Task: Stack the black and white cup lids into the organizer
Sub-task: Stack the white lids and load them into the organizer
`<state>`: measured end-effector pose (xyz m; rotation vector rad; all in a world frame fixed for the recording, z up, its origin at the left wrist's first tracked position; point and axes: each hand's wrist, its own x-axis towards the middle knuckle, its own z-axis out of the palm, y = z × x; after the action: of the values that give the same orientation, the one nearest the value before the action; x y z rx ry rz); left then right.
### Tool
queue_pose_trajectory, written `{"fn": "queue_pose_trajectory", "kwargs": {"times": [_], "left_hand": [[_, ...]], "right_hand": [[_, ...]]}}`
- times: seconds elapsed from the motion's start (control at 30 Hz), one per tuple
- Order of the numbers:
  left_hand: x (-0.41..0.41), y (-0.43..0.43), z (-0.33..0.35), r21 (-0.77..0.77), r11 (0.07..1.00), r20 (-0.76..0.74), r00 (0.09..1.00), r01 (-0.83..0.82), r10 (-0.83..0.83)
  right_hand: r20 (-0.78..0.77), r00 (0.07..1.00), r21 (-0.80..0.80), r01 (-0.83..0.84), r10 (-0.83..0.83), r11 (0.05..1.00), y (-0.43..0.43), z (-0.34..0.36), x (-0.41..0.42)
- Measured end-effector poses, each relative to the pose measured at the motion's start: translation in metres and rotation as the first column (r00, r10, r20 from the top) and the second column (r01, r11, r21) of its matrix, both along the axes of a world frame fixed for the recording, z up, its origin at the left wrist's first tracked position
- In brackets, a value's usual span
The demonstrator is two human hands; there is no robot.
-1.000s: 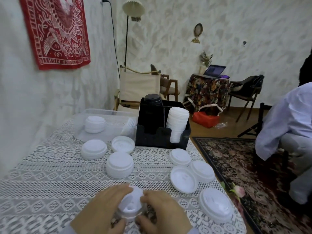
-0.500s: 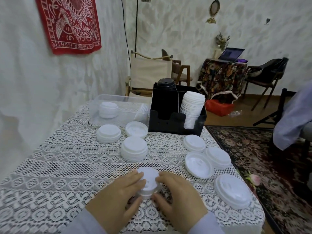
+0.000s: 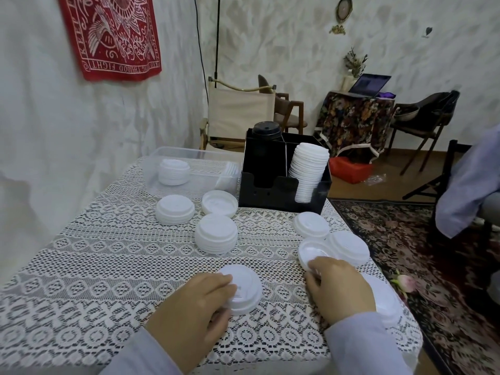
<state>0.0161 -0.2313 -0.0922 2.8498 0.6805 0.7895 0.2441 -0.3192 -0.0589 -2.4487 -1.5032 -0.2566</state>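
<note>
Two hands are parted now: the stack point(image 3: 244, 292) at the front edge is gripped by the left hand point(image 3: 194, 312) alone; an upturned lid point(image 3: 311, 251) rightward is touched by the right hand point(image 3: 339, 289), grip unclear. More is likely being gathered for the far-edge organizer point(image 3: 281, 197).

white lids point(image 3: 216, 234), black organizer point(image 3: 281, 196), white lace tablecloth point(image 3: 108, 266), red wall hanging point(image 3: 113, 33)

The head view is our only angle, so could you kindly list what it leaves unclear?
- Head view: the right hand covers the near edge of the upturned lid, so its grip is hidden.
- The organizer wall hides all black lids but the top.
- The right hand and sleeve hide most of the edge lid stack.
</note>
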Motion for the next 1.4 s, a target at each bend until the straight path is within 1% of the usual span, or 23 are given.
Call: {"fn": "queue_pose_trajectory", "kwargs": {"times": [0.07, 0.1, 0.13, 0.2, 0.23, 0.27, 0.3, 0.37, 0.4, 0.43, 0.5, 0.57, 0.73, 0.83, 0.9, 0.97, 1.03, 1.1, 1.17, 1.23, 1.3, 1.37, 1.4], "left_hand": [[0.0, -0.001, 0.001, 0.003, 1.0, -0.003, 1.0, -0.015, 0.015], [0.0, -0.002, 0.002, 0.0, 1.0, 0.0, 1.0, -0.021, 0.021], [0.0, -0.003, 0.002, 0.002, 1.0, 0.007, 1.0, -0.027, 0.027], [0.0, -0.005, 0.003, 0.007, 0.999, 0.015, 0.999, -0.045, 0.045], [0.0, -0.006, 0.004, 0.013, 0.998, 0.022, 0.998, -0.06, 0.059], [0.0, -0.006, 0.004, 0.019, 0.997, 0.038, 0.997, -0.072, 0.071], [0.0, -0.006, 0.005, 0.022, 0.997, 0.063, 0.995, -0.077, 0.076], [-0.001, -0.006, 0.007, 0.013, 0.997, 0.132, 0.989, -0.075, 0.072], [-0.001, -0.006, 0.01, 0.005, 0.997, 0.162, 0.984, -0.072, 0.07], [0.0, -0.007, 0.012, -0.001, 0.998, 0.188, 0.98, -0.068, 0.067], [0.001, -0.01, 0.016, -0.011, 0.999, 0.23, 0.972, -0.041, 0.042], [0.002, -0.012, 0.018, -0.013, 1.0, 0.266, 0.964, 0.016, -0.012], [0.005, -0.015, 0.016, -0.064, 0.992, 0.305, 0.949, 0.111, -0.086], [0.005, -0.017, 0.016, -0.104, 0.982, 0.323, 0.939, 0.161, -0.12], [0.006, -0.017, 0.016, -0.155, 0.964, 0.342, 0.927, 0.215, -0.152], [0.006, -0.017, 0.017, -0.19, 0.955, 0.347, 0.926, 0.228, -0.152], [0.005, -0.017, 0.018, -0.211, 0.954, 0.357, 0.926, 0.211, -0.126], [0.004, -0.018, 0.02, -0.217, 0.958, 0.368, 0.925, 0.188, -0.098], [0.004, -0.018, 0.023, -0.207, 0.965, 0.362, 0.929, 0.159, -0.075], [0.005, -0.016, 0.024, -0.181, 0.98, 0.356, 0.935, 0.076, -0.007], [0.007, -0.013, 0.026, -0.198, 0.979, 0.372, 0.92, -0.054, 0.126], [0.01, -0.012, 0.028, -0.232, 0.956, 0.371, 0.892, -0.18, 0.258], [0.013, -0.012, 0.03, -0.241, 0.943, 0.354, 0.885, -0.228, 0.304]], "right_hand": [[0.002, 0.999, -0.014, 0.044, -0.044, 0.999, -0.001, -0.002, 0.0], [-0.02, 0.998, 0.017, 0.056, -0.056, 0.998, -0.001, -0.002, 0.001], [-0.083, 0.996, 0.101, 0.048, -0.039, 0.994, -0.001, -0.002, 0.0], [-0.315, 0.943, 0.325, -0.004, 0.112, 0.946, -0.003, 0.0, -0.002], [-0.446, 0.867, 0.432, -0.01, 0.223, 0.902, -0.003, 0.005, -0.005], [-0.579, 0.748, 0.5, 0.014, 0.323, 0.866, -0.003, 0.012, -0.009], [-0.698, 0.589, 0.54, 0.058, 0.408, 0.84, -0.003, 0.018, -0.014], [-0.841, 0.275, 0.516, 0.146, 0.466, 0.844, 0.0, 0.027, -0.021], [-0.871, 0.162, 0.487, 0.165, 0.464, 0.858, 0.002, 0.03, -0.023], [-0.888, 0.076, 0.46, 0.169, 0.453, 0.872, 0.004, 0.033, -0.026], [-0.896, -0.048, 0.43, 0.162, 0.442, 0.888, 0.01, 0.036, -0.031], [-0.895, -0.103, 0.421, 0.124, 0.434, 0.899, 0.016, 0.036, -0.035], [-0.918, -0.021, 0.395, -0.108, 0.395, 0.912, 0.031, 0.036, -0.039], [-0.911, 0.141, 0.34, -0.275, 0.388, 0.899, 0.043, 0.037, -0.043], [-0.906, 0.194, 0.274, -0.41, 0.377, 0.87, 0.05, 0.036, -0.047], [-0.893, 0.24, 0.224, -0.497, 0.381, 0.838, 0.056, 0.039, -0.053], [-0.863, 0.314, 0.2, -0.506, 0.395, 0.839, 0.061, 0.04, -0.057], [-0.837, 0.36, 0.223, -0.463, 0.412, 0.858, 0.066, 0.039, -0.06], [-0.842, 0.343, 0.281, -0.383, 0.418, 0.88, 0.067, 0.036, -0.061], [-0.838, 0.326, 0.364, -0.262, 0.437, 0.894, 0.063, 0.032, -0.061], [-0.782, 0.332, 0.489, -0.2, 0.528, 0.849, 0.052, 0.028, -0.057], [-0.714, 0.333, 0.572, -0.231, 0.616, 0.787, 0.037, 0.023, -0.053], [-0.699, 0.347, 0.561, -0.277, 0.625, 0.78, 0.03, 0.019, -0.052]]}}
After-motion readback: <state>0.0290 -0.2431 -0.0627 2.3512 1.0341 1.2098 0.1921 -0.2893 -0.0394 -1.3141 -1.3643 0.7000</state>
